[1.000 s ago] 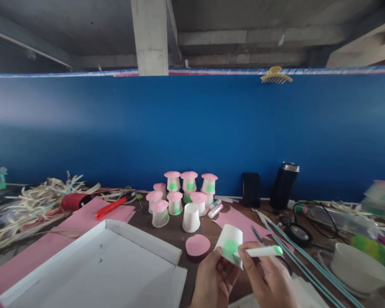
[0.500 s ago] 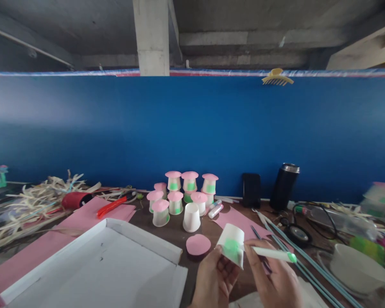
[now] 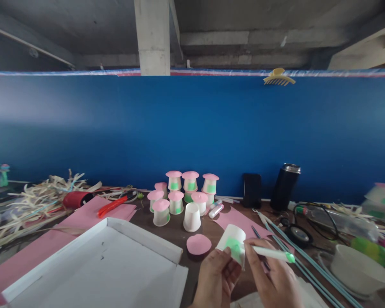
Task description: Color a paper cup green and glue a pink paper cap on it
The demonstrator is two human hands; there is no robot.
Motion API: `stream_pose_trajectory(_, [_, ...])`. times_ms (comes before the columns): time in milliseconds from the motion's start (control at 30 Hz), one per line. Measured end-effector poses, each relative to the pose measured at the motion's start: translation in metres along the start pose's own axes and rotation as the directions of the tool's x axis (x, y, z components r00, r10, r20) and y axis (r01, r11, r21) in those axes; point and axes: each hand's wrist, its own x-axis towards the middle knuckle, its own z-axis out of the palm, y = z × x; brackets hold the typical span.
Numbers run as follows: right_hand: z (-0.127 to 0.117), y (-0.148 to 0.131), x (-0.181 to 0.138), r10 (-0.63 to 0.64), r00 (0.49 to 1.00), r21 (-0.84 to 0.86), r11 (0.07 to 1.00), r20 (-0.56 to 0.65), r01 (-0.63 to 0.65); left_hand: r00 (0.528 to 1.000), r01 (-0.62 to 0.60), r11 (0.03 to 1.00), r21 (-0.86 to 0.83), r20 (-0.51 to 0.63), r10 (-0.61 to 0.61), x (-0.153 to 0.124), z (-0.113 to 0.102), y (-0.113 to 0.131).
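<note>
My left hand (image 3: 218,273) is closed around a white paper cup (image 3: 231,234) that tilts to one side and has a green coloured patch on its wall. Between the fingers of my right hand (image 3: 269,269) is a white marker (image 3: 271,253) with a green end; its tip meets the cup at the patch's edge. A pink paper disc (image 3: 199,244) lies just left of the cup. Behind it a plain white cup (image 3: 192,217) stands upside down. Several finished-looking cups with pink tops and green patches (image 3: 161,214) are grouped and partly stacked farther back.
A white shallow box (image 3: 93,269) fills the front left, beside pink paper sheets (image 3: 83,214) with red-handled scissors or cutter (image 3: 113,206). Blue-grey strips (image 3: 308,261), a black bottle (image 3: 284,187), a phone-like black slab (image 3: 252,191) and a white bowl (image 3: 359,267) stand or lie to the right.
My left thumb has shifted slightly up onto the green patch, and the patch looks somewhat wider. Both hands otherwise stay in place.
</note>
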Motion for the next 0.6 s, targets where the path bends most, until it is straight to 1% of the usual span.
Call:
stream_pose_trajectory(67, [0.000, 0.000, 0.000, 0.024, 1.000, -0.004, 1.000, 0.001, -0.024, 1.000, 0.003, 1.000, -0.002, 0.010, -0.003, 0.000, 0.001, 0.000])
stream_pose_trajectory(133, [0.000, 0.002, -0.001, 0.043, 0.999, -0.014, 0.999, -0.001, -0.043, 1.000, 0.000, 1.000, -0.007, -0.006, 0.000, 0.001, 0.002, 0.000])
stream_pose_trajectory(233, [0.001, 0.009, -0.003, 0.080, 0.997, -0.030, 0.996, -0.010, -0.080, 1.000, -0.001, 1.000, -0.012, -0.025, 0.000, 0.001, 0.002, -0.001])
stream_pose_trajectory(367, [0.000, 0.016, -0.005, 0.117, 0.993, -0.036, 0.992, -0.012, -0.117, 1.000, 0.020, 1.000, -0.022, -0.017, -0.020, 0.000, 0.002, -0.001])
stream_pose_trajectory(500, [-0.002, 0.014, -0.004, 0.128, 0.991, -0.043, 0.991, -0.035, -0.129, 0.999, 0.024, 1.000, -0.018, 0.031, -0.023, -0.003, 0.003, 0.000])
stream_pose_trajectory(600, [-0.004, 0.010, -0.001, 0.138, 0.990, -0.033, 0.990, -0.011, -0.138, 0.999, 0.022, 1.000, -0.015, 0.028, -0.022, -0.004, 0.002, 0.000])
